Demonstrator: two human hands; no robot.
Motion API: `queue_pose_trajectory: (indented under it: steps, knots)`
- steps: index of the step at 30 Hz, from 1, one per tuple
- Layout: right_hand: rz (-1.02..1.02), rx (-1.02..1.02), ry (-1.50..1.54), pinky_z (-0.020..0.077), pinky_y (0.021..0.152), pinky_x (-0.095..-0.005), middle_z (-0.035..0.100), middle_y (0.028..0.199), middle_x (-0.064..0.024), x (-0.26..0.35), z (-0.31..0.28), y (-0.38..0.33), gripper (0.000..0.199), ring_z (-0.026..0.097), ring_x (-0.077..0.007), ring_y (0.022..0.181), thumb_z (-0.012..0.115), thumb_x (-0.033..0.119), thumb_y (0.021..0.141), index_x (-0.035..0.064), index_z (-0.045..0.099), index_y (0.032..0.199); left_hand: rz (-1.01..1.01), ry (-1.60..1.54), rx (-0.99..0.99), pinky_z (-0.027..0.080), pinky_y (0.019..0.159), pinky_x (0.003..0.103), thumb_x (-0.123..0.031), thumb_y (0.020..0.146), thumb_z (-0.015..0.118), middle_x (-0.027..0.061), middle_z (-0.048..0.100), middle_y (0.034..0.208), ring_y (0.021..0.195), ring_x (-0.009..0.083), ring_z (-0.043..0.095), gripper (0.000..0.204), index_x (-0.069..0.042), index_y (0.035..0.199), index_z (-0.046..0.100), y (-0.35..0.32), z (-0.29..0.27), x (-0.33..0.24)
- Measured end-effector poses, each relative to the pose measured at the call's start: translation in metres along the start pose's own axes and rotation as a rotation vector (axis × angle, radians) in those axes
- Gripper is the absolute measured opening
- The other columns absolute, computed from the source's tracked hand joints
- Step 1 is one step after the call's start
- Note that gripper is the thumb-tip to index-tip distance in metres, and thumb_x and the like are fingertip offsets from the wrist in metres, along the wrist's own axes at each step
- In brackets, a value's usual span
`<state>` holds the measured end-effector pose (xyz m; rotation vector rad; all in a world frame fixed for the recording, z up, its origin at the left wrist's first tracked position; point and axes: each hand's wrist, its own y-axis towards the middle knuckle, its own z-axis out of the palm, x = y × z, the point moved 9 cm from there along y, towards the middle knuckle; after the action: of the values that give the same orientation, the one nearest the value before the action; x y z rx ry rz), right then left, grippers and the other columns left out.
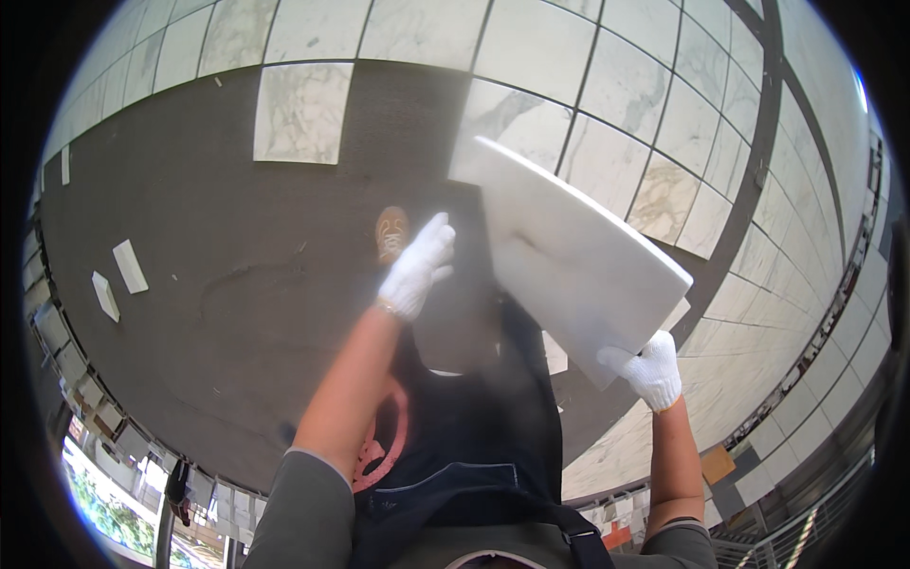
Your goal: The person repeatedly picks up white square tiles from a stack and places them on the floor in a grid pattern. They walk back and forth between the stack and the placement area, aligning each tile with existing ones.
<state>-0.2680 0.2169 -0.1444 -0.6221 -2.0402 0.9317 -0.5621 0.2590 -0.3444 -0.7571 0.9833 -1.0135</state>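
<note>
A large white marble slab (578,256) is tilted over the floor in front of me, to the right. My right hand (654,372), in a white knit glove, grips its near right edge, with the thumb on the upper face and the other fingers partly hidden. My left hand (417,270), gloved the same way, hangs in the air left of the slab, apart from it. Its fingers are stretched out and hold nothing. A tan shoe (391,235) shows just beyond that hand.
White and veined marble tiles (536,47) lie in rows at the far side and right. One tile (303,114) juts out onto the dark grey floor (190,209). Two small white offcuts (131,266) lie at left. A pink round shape (393,431) is near my waist.
</note>
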Motion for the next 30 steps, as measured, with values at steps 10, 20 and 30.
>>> queue_pose_trajectory:
  steps: [10,20,30]
  knots:
    - [0.25,-0.027,0.817,0.0533,0.086,-0.0322,0.069,0.108,-0.0076,0.023,0.073,0.02,0.057,0.066,-0.0187,0.094,0.075,0.005,0.071,-0.0025,0.061,0.125,0.017,-0.065,-0.095,0.051,0.089,0.029,-0.029,0.093,0.078,0.0025,0.068,0.111,0.097,0.011,0.061,0.047,-0.001,0.127,0.063,-0.074,-0.073,-0.027]
    - [0.285,-0.242,0.795,0.045,0.071,-0.0237,0.062,0.092,0.0006,0.071,0.162,0.029,0.028,0.056,-0.0076,0.081,0.067,0.022,0.095,0.0002,0.065,0.112,0.07,0.263,-0.444,0.05,0.082,0.026,-0.035,0.1,0.067,-0.0009,0.067,0.102,0.091,0.0064,0.057,0.038,-0.001,0.116,0.068,-0.137,-0.188,-0.083]
    - [0.195,-0.053,0.87,0.0516,0.079,-0.0294,0.067,0.102,-0.0058,0.101,0.161,0.027,0.039,0.062,-0.0142,0.09,0.072,0.01,0.081,-0.003,0.064,0.116,0.119,0.138,-0.386,0.051,0.091,0.029,-0.032,0.103,0.062,0.0035,0.068,0.114,0.104,0.0105,0.061,0.039,0.0,0.126,0.063,-0.15,-0.186,-0.095]
